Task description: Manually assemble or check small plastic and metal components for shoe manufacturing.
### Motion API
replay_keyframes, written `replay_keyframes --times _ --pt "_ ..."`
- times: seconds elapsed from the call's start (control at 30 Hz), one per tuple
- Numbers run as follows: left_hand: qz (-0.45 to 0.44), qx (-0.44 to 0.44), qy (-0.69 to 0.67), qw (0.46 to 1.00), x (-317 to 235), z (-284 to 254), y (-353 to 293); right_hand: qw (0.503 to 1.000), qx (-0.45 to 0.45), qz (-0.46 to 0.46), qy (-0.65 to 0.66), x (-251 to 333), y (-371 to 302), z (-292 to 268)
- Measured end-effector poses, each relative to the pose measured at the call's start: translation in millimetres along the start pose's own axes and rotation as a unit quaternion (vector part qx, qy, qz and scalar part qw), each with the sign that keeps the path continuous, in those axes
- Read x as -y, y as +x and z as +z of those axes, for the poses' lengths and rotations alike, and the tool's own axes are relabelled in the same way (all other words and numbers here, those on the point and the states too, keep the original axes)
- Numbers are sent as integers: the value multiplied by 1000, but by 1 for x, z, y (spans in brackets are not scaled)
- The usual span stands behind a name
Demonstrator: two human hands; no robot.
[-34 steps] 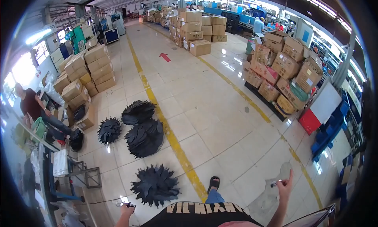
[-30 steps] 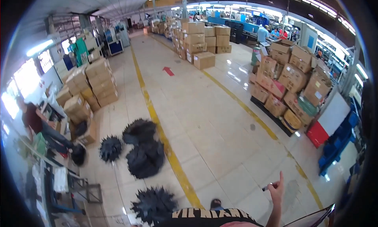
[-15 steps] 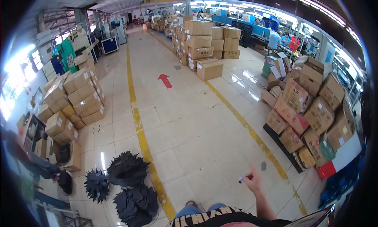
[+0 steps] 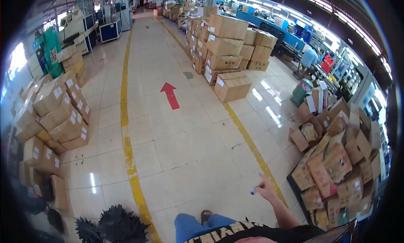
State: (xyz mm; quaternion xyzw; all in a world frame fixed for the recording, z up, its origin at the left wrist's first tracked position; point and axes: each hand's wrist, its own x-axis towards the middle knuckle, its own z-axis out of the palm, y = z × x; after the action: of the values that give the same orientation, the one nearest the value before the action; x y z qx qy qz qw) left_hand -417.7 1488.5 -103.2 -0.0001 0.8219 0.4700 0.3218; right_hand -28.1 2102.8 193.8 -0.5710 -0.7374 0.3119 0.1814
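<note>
My right hand [image 4: 266, 189] is held out over the tiled floor at the lower right. Its index finger points forward and the other fingers look curled. A small dark-and-whitish thing [image 4: 253, 191] shows at the thumb side; its kind is too small to make out. My left hand is out of view. Below are my blue-trousered legs [image 4: 187, 226] and one sandalled foot [image 4: 205, 216]. Nearest on the floor, at the lower left, lie spiky black bundles [image 4: 120, 226], cut off by the lower edge.
Yellow lines [image 4: 130, 158] edge a walkway with a red arrow [image 4: 170, 95]. Stacked cartons [image 4: 65, 112] stand left, more cartons [image 4: 227, 47] ahead. A heap of flattened and opened boxes [image 4: 336, 167] fills the right. People [image 4: 309, 57] sit at benches far right.
The view has moved forward and tilted up. The black bundles have slid toward the lower edge, and the right-hand box heap is closer. My right hand stays pointing forward.
</note>
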Motion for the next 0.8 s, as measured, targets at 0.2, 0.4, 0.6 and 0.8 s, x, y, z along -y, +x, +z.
replay_keyframes --times 0.2,0.4,0.6,0.8 --pt "-107 131 -62 984 -118 95 156 994 86 -73 9 143 306 80" --pt "-219 253 -93 938 -291 167 323 996 28 61 -52 118 497 143" --pt "-350 160 109 916 -458 257 490 974 86 181 -103 148 713 152" --pt "-310 189 149 920 -624 370 686 989 70 92 -93 202 1022 207"
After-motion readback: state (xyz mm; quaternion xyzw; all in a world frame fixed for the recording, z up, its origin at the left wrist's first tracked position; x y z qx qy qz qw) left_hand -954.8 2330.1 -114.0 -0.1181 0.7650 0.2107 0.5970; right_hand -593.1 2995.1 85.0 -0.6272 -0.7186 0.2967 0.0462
